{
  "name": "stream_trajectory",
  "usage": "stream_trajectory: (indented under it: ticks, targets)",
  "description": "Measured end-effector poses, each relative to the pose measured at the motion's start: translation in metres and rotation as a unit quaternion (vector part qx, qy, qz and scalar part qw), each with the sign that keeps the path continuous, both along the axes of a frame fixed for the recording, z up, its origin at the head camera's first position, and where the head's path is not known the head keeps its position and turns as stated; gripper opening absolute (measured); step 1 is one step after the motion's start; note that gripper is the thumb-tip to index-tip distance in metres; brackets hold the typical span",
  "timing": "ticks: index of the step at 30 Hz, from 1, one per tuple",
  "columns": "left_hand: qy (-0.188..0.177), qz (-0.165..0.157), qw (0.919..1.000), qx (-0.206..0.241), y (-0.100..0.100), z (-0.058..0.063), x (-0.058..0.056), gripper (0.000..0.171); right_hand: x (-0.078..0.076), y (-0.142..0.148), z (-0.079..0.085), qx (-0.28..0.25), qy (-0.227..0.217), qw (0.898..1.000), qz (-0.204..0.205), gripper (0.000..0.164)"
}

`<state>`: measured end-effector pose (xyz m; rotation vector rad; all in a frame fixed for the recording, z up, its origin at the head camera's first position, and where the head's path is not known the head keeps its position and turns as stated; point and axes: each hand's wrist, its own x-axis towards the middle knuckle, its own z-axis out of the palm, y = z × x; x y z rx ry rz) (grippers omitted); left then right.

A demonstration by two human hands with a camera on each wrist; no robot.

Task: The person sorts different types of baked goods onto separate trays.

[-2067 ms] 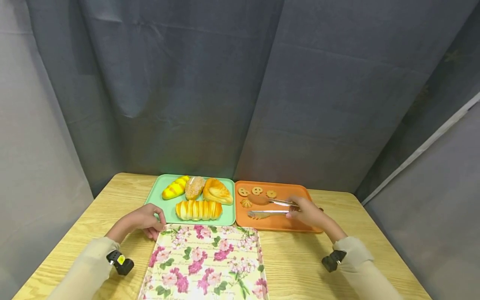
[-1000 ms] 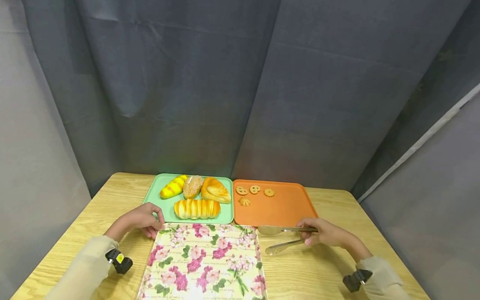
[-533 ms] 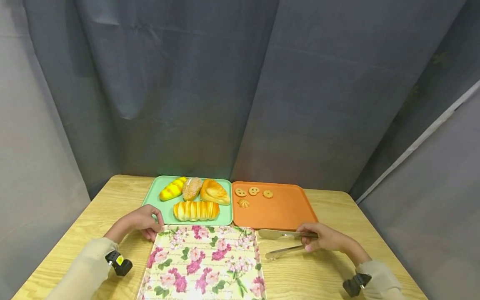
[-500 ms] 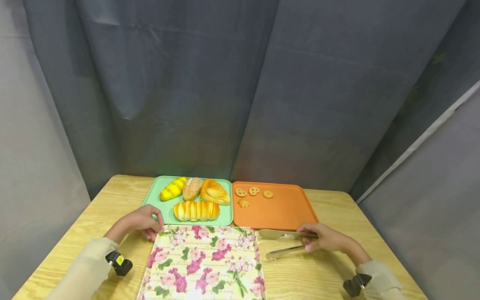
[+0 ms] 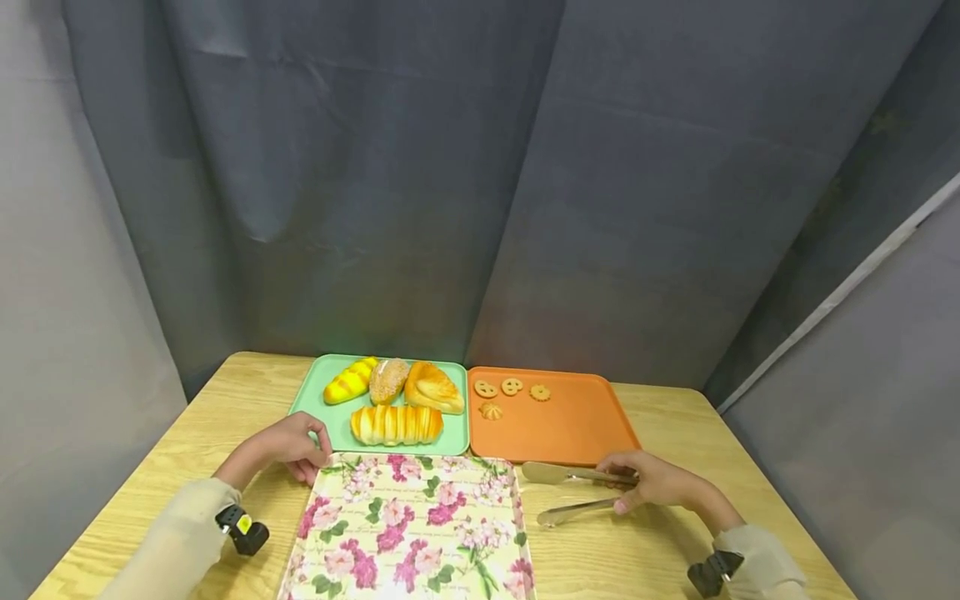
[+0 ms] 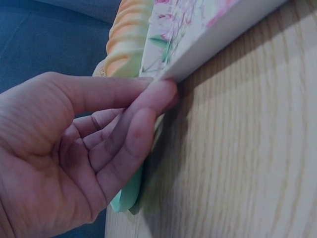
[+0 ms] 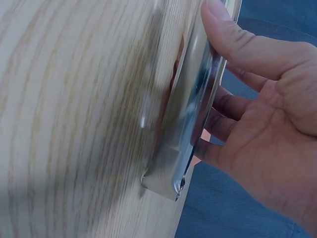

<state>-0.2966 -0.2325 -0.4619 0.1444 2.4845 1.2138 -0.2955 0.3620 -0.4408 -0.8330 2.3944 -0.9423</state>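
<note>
At its far left corner, the floral tray [image 5: 420, 533] is pinched by my left hand [image 5: 296, 448]; in the left wrist view the thumb and fingertips meet at the white tray edge [image 6: 208, 47]. Metal tongs [image 5: 545, 473] are held in my right hand [image 5: 654, 482], low over the table just right of the floral tray. Their two arms are spread, heads pointing left with nothing between them. Seen in the right wrist view, the thumb lies on one arm of the tongs [image 7: 173, 144] and the fingers are behind the other.
Behind the floral tray stands a green tray [image 5: 341, 427] with several breads, among them a striped roll [image 5: 397, 425]. Beside it, an orange tray [image 5: 577, 421] carries several small cookies, one a round cookie [image 5: 540, 392]. A grey curtain [image 5: 375, 183] hangs behind the wooden table [image 5: 675, 408].
My right hand has brought the tongs from the orange tray toward me and rightward, over the table beside the floral tray, and has hardly moved since. My left hand stays at the tray corner.
</note>
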Motion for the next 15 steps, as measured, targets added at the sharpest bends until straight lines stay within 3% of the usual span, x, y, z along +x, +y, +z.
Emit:
stream_trajectory:
  ticks: [9, 15]
  targets:
    - [0.007, 0.001, 1.0000, -0.005, 0.002, 0.001, 0.001, 0.011, 0.000, -0.002, 0.003, 0.013, -0.001, 1.000, 0.000, 0.055]
    - [0.013, -0.011, 0.9992, -0.036, 0.006, 0.008, 0.002, 0.012, -0.002, -0.003, 0.020, 0.017, -0.020, 1.000, 0.001, 0.058]
